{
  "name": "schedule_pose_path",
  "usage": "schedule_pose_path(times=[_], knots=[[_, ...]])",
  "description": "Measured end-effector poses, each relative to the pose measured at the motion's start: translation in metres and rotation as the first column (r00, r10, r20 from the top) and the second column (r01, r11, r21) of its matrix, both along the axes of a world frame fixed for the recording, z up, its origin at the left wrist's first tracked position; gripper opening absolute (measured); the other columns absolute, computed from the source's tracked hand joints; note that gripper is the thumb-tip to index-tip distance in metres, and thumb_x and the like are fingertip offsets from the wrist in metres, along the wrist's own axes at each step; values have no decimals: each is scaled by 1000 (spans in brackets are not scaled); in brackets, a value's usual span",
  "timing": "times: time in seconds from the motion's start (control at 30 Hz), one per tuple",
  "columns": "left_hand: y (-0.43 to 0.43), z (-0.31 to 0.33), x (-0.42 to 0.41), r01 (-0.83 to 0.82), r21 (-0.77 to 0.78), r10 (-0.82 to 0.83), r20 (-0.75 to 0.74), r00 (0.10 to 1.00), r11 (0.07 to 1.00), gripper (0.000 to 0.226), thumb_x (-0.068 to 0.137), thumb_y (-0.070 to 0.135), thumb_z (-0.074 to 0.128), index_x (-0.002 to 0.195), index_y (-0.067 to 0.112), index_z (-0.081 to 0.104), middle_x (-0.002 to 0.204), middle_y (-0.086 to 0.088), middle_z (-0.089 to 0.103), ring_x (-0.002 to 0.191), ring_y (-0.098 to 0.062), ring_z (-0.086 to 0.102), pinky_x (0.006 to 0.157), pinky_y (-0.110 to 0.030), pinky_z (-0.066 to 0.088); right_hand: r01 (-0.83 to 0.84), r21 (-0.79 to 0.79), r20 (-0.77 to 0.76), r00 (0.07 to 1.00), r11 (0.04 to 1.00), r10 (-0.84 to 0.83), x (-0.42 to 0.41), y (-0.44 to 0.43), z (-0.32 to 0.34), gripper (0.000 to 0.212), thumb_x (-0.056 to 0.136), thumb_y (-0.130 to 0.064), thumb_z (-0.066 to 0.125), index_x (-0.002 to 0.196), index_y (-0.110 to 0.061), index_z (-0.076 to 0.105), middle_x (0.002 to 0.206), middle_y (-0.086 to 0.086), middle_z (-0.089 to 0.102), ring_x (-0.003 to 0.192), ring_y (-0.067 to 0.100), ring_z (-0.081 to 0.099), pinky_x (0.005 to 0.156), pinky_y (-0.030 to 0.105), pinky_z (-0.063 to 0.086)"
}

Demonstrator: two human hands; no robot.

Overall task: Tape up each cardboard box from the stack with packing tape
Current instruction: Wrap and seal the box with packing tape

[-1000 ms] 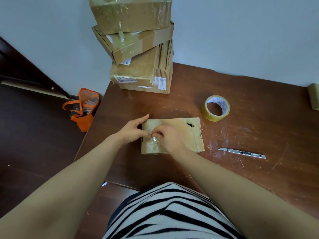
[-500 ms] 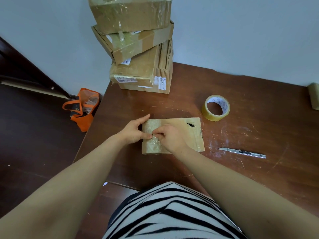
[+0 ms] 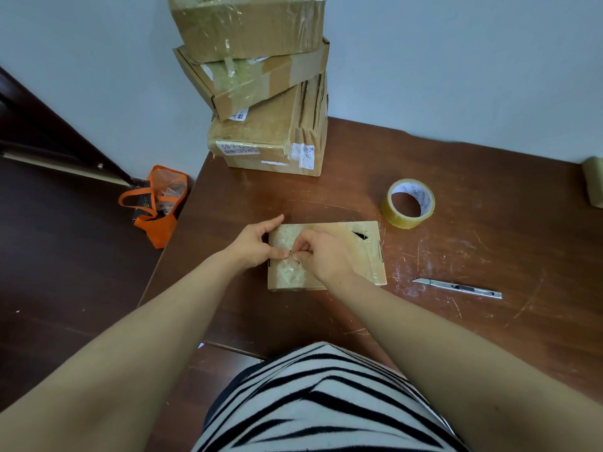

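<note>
My arms are bare from the lower corners of the frame up to the wrists, with no sleeves, watch or bracelet showing. My left hand (image 3: 257, 244) and right hand (image 3: 321, 252) carry no rings or gloves, and the nails look short and plain. At bottom centre I wear a white top (image 3: 323, 406) with wavy black stripes.

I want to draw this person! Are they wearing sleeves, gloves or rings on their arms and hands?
No sleeves show: both arms are bare up to the picture's edge. The left hand and right hand have no gloves, and no rings, watch or bracelets are visible. The only clothing seen is a black-and-white striped top.
</note>
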State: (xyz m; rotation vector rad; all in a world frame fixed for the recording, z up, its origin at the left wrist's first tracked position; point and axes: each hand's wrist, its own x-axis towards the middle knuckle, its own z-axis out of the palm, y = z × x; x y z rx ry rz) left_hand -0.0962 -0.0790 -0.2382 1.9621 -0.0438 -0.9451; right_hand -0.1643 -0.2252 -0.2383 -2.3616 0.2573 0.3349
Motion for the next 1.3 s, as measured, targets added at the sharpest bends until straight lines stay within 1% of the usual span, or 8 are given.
schedule_pose_path(times=[0.4,0.5,0.6,0.77,1.0,1.07,1.17,1.3], knots=[[-5,4,-2,-10,8,10,-15,1000,1000,85,75,-3,74,147,22,37,149,1,39,135,-13,37,97,-17,33,-50,-25,-133,990,998,47,12,2,5,6,88,-13,62,90,-17,67,96,-1,63,90,17,61,79,37,54],[-5,6,-4,-6,1,6,8,1000,1000,84,76,2,77,148,20,35,149,2,38,130,-7,36,91,-10,31,-49,-17,-128,991,999,46,13,-2,5,7,88,-14,63,91,-16,70,88,-4,63,88,16,62,70,25,50],[-7,7,-7,-15,3,14,27,1000,1000,87,74,6,79,147,20,35,146,2,41,119,-3,40,89,-10,34,2,52,-60,998,999,1,9,-10,5,13,90,-10,59,97,-11,70,85,-7,57,80,8,52,56,4,34],[-12,4,-10,-5,70,-2,102,995,998,86,75,5,79,148,16,34,147,-3,41,129,-13,42,95,-16,35,10,95,-22,1000,995,-8,5,-13,2,14,89,-6,56,97,-10,68,78,-11,52,68,2,46,53,3,33],[-9,3,-7,49,77,-56,95,994,996,90,75,8,80,149,17,30,150,-2,37,137,-17,35,107,-23,30,18,171,-2,1000,985,-18,2,-15,3,16,89,-6,57,99,-9,68,79,-14,54,70,1,50,59,2,35],[-8,1,-6,47,91,-57,111,992,995,84,79,8,77,149,17,31,151,-2,35,138,-18,34,110,-24,28,121,222,81,987,968,-142,-6,-18,4,19,86,-3,57,97,-12,69,88,-10,59,78,4,54,71,8,41],[-6,0,-1,40,162,-71,187,980,986,74,87,16,68,150,22,28,159,-1,19,146,-17,18,119,-31,17,380,252,244,865,890,-439,-20,-41,9,28,82,3,51,99,-15,66,98,-6,56,82,5,53,75,10,39],[-17,10,-8,72,328,-222,446,867,942,74,89,26,60,152,22,22,161,2,10,148,-14,3,120,-31,7,597,192,204,752,779,-627,-35,-77,1,38,85,1,50,120,-12,57,119,0,51,115,19,49,94,22,36]])
